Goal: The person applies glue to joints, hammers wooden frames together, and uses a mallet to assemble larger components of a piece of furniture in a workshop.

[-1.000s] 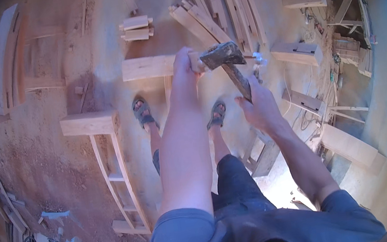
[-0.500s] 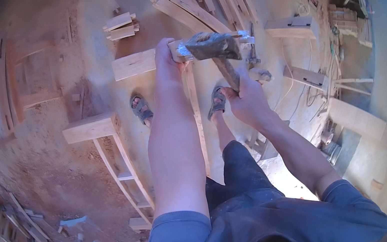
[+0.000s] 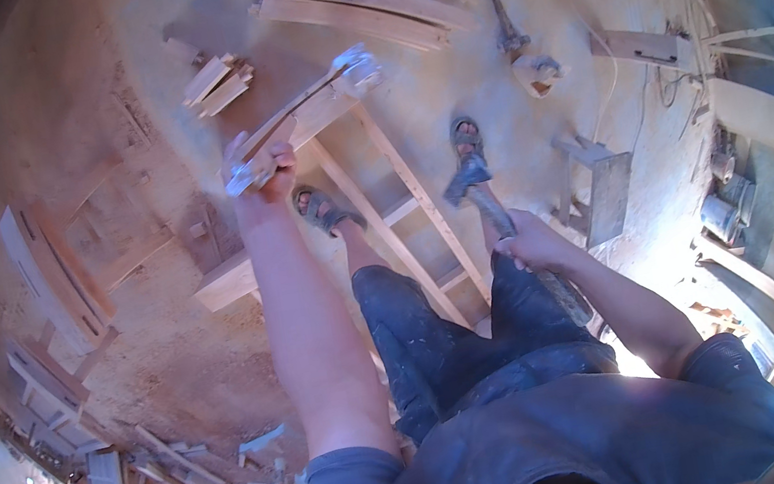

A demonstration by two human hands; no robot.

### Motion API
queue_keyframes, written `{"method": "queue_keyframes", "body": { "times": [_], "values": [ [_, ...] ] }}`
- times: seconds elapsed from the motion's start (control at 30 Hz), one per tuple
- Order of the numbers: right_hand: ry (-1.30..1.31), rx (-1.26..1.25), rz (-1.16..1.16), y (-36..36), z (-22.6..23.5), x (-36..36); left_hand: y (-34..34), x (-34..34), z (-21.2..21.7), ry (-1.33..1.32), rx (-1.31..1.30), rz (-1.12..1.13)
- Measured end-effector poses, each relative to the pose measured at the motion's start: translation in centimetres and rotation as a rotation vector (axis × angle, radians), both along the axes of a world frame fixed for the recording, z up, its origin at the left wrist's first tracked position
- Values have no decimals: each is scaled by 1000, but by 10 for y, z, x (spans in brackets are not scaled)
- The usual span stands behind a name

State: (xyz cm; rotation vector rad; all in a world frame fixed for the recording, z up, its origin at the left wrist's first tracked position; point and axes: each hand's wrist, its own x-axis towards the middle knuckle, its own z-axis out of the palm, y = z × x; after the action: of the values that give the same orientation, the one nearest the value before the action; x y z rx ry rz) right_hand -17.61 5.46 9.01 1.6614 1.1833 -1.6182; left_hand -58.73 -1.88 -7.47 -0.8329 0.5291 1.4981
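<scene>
**Well apart: left hand [image 3: 260, 169] reaching forward, right hand [image 3: 537, 240] drawn in low**

The left arm runs almost straight up the view, its fingers curled around the near-left end of a pale, squared wooden beam [image 3: 322, 114] with shiny wrapping at both ends. The right arm bends at the elbow; its hand is closed around the handle of a dark-headed hammer [image 3: 494, 211] in front of the right thigh.

The beam lies ahead of the feet, its long axis slanting from the left hand toward the upper right. From it, two slim pale wooden rails [image 3: 418, 190] run down and rightward between the legs. The hammer's head points up and leftward, near the grey strapped right sandal [image 3: 466, 134], while its handle slants toward the lower right. The head and beam are apart.
</scene>
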Motion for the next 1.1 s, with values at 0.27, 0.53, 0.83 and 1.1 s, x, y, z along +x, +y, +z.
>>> {"method": "queue_keyframes", "body": {
  "times": [0.27,0.53,0.83,1.1],
  "values": [
    [-190,-121,-100,33,-87,101,-22,10,62,141,-278,-22],
    [-7,61,55,93,-88,133,-192,91,67,663,-731,-234],
    [-203,246,184,-91,-71,339,-402,218,205,228,-473,-869],
    [-193,35,-292,-317,-10,342,-343,179,239,598,-589,-1251]
  ]
}}
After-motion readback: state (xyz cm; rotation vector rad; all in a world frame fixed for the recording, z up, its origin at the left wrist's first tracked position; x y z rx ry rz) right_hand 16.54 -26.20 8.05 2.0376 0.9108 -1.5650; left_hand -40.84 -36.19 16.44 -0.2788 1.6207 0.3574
